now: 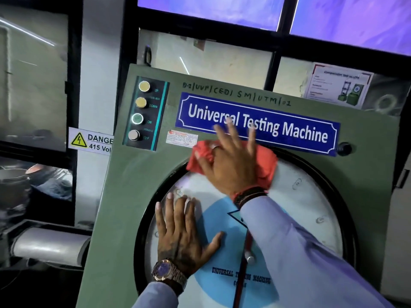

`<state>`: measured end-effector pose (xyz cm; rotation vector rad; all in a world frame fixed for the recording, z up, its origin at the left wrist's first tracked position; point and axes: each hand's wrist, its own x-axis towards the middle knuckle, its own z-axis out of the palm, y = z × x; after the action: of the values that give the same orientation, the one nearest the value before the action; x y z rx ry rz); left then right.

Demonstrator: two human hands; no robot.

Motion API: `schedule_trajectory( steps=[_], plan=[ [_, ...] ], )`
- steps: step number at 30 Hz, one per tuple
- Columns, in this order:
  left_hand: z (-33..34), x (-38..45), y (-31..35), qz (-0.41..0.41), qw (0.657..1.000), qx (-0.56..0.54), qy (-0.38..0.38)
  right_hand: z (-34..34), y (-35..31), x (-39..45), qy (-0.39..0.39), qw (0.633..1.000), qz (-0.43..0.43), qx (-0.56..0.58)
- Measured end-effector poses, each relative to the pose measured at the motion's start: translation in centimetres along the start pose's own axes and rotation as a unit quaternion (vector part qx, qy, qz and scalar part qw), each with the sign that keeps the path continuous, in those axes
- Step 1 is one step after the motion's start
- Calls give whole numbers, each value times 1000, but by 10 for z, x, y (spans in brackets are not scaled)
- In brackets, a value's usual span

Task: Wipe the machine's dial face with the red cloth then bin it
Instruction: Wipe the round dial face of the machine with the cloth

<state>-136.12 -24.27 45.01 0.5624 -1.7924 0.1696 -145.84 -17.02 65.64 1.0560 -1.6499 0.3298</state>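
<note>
The round dial face of the green machine fills the lower middle of the head view, white with a blue centre and a black rim. The red cloth lies against the dial's top edge. My right hand presses flat on the cloth with fingers spread, reaching up onto the blue nameplate. My left hand rests flat on the dial's left side, fingers apart, holding nothing. My right sleeve hides part of the dial's centre and pointer.
A button panel with several round buttons sits at the machine's upper left. A danger sign is on the wall to the left. A black knob sits right of the nameplate. Windows stand behind the machine.
</note>
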Motion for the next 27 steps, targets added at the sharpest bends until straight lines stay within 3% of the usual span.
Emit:
schedule_trajectory(
  steps=[2,5,12,21,27],
  plan=[
    [-1,2,-3,10,1000,-5,-3,-4,31,2,7,997,76,-31],
    [-3,6,-3,30,999,-19,-10,-3,43,-2,16,992,120,-47],
    [0,14,0,42,999,-30,-9,11,-4,-3,47,998,-39,4],
    [2,19,3,59,998,-6,-24,-7,89,-33,70,982,160,-69],
    [4,41,28,64,998,-16,-15,-5,88,-24,72,992,95,-42]
  ],
)
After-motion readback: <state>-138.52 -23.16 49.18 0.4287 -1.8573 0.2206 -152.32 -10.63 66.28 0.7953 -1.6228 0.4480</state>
